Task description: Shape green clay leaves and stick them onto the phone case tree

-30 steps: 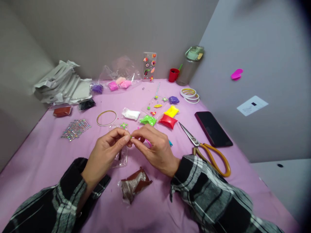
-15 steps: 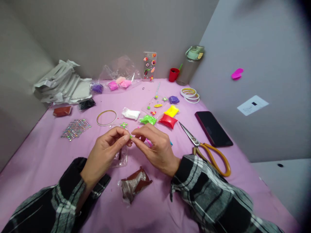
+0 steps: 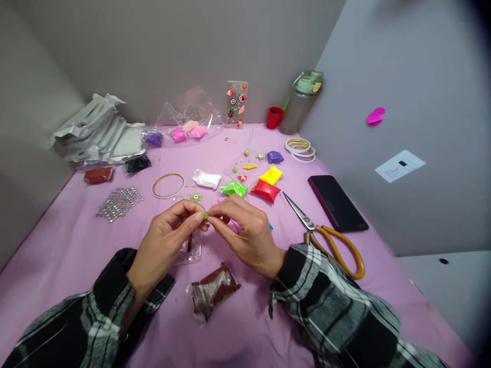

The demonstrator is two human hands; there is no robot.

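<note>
A tiny bright green piece point(image 3: 206, 215) sits between the fingertips of both hands. My left hand point(image 3: 169, 235) pinches it from the left, thumb against forefinger. From the right, my right hand point(image 3: 245, 232) pinches it too, its fingertips close to those of my left hand. Beneath my hands lies a clear phone case point(image 3: 196, 250), partly hidden, with a green and white flower point(image 3: 195, 197) at its top and a dark brown strip on it. Pink and blue bits show behind my right hand. A brown clay packet point(image 3: 215, 291) rests nearer to me.
Packets of white point(image 3: 206, 179), green point(image 3: 233, 189), red point(image 3: 266, 191) and yellow clay point(image 3: 271, 175) lie beyond my hands. Scissors point(image 3: 307, 221) and a phone point(image 3: 337, 203) are at the right. Rhinestones point(image 3: 119, 203) and a tape ring point(image 3: 168, 186) are left. A bottle point(image 3: 298, 107) stands behind.
The fingers of my right hand have shifted very slightly at the green piece, and a little more green shows. Both hands otherwise keep their places.
</note>
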